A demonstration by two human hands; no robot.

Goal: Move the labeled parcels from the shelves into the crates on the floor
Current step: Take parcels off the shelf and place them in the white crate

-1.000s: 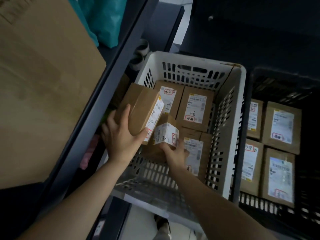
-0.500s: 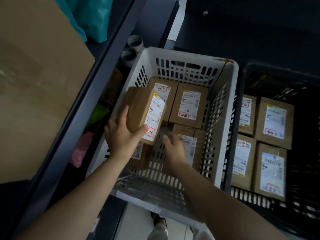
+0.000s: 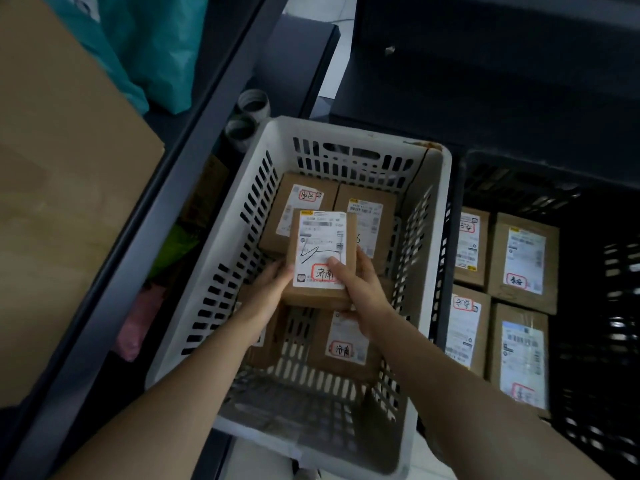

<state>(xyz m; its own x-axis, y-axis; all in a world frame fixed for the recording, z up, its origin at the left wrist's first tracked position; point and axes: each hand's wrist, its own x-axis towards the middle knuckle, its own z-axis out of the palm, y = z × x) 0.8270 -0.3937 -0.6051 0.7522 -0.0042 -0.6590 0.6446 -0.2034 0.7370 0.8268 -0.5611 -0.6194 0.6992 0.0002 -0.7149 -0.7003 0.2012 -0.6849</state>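
Observation:
A brown parcel [image 3: 320, 251] with a white label and a red-ringed mark hangs label-up over the white crate [image 3: 427, 237]. My left hand [image 3: 268, 291] holds its left lower edge. My right hand [image 3: 362, 292] grips its right lower corner, thumb on the label. Several labeled parcels lie flat in the crate: two at the back [image 3: 301, 202], [image 3: 372, 216] and one at the front [image 3: 346, 344], partly hidden by my hands. A black crate [image 3: 595, 306] on the right holds several more parcels [image 3: 523, 258].
A dark metal shelf rail [image 3: 166, 209] runs diagonally on the left. A big cardboard box [image 3: 59, 188] and a teal bag [image 3: 156, 46] sit on the shelf. Two tape rolls [image 3: 247, 116] stand behind the white crate. Pink and green packets [image 3: 152, 282] lie under the shelf.
The parcel in my left hand has turned label-up and moved to the middle of the white crate. My right hand rose from the crate floor and took hold of its right corner.

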